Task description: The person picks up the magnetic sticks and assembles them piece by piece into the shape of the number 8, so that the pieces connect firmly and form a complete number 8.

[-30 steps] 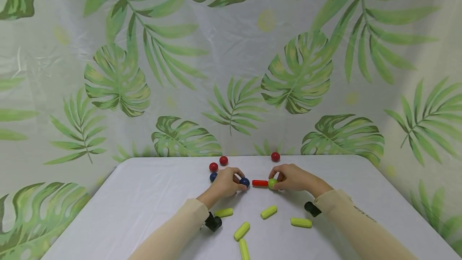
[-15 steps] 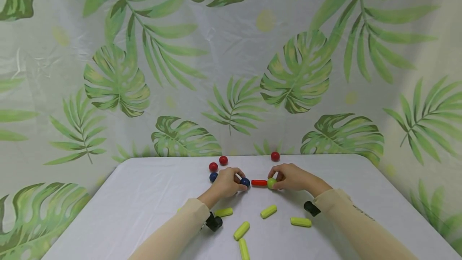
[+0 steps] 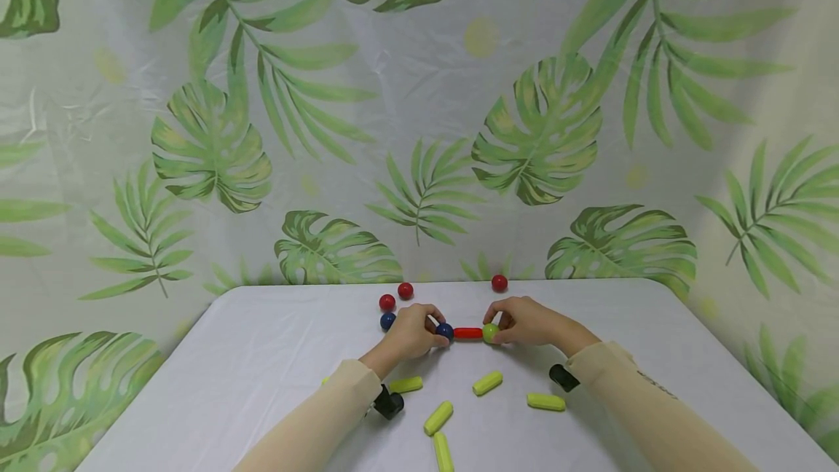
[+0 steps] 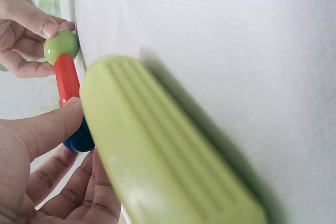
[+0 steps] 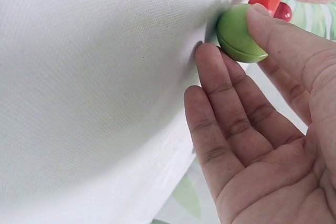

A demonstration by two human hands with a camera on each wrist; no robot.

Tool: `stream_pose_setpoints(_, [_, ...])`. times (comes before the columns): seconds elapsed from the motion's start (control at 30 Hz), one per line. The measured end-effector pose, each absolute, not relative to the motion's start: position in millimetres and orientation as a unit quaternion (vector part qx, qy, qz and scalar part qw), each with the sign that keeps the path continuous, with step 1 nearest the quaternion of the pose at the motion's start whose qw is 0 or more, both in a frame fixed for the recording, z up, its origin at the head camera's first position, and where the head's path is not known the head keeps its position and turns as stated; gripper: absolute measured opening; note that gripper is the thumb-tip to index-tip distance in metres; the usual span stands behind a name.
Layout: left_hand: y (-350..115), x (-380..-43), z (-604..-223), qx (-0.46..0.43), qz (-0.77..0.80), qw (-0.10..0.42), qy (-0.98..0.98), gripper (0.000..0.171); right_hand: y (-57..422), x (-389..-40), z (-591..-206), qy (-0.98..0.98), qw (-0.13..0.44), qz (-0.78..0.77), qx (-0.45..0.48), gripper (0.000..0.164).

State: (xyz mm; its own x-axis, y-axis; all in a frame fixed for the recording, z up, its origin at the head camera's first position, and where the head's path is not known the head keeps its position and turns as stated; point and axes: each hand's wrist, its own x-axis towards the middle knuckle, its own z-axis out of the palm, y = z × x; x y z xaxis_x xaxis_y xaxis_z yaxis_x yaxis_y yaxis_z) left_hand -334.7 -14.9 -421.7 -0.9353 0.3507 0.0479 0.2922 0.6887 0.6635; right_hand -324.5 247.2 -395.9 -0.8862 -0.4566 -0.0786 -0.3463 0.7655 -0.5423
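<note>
Between the two hands a short red rod lies level, a ball at each of its ends. My left hand pinches the dark blue ball at the rod's left end. At the right end, my right hand holds the light green ball with thumb and fingers. In the left wrist view the red rod touches the green ball, while the left thumb partly covers the blue ball. The right wrist view has the green ball under the right thumb.
Several yellow-green rods, one of them this rod, lie on the white table nearer the body. Behind the left hand are two red balls, including this ball, and another blue ball. A third red ball sits near the far edge.
My right hand has moved slightly left with the green ball and red rod. The gap between the rod and the blue ball has closed, and they now meet. The left hand stays nearly still.
</note>
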Motion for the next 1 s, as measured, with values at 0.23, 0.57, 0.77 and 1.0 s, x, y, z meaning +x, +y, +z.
stream_pose_setpoints(0.23, [-15.9, -332.0, -420.4, 0.172, 0.353, 0.045, 0.918, 0.03, 244.8, -324.5, -395.9, 0.937, 0.108, -0.263, -0.203, 0.026])
stream_pose_setpoints(0.57, [-15.8, -331.1, -418.0, 0.185, 0.343, 0.041, 0.92, 0.03, 235.8, -322.9, -393.4, 0.945, 0.093, -0.241, -0.199, 0.035])
stream_pose_setpoints(0.77, [-16.6, -331.3, -416.9, 0.191, 0.335, 0.039, 0.922, 0.03, 224.9, -328.1, -395.5, 0.943, 0.061, -0.23, -0.231, 0.026])
stream_pose_setpoints(1.0, [-18.9, -330.5, -416.7, 0.198, 0.335, 0.041, 0.92, 0.034, 215.6, -332.0, -402.9, 0.937, 0.053, -0.236, -0.25, 0.018])
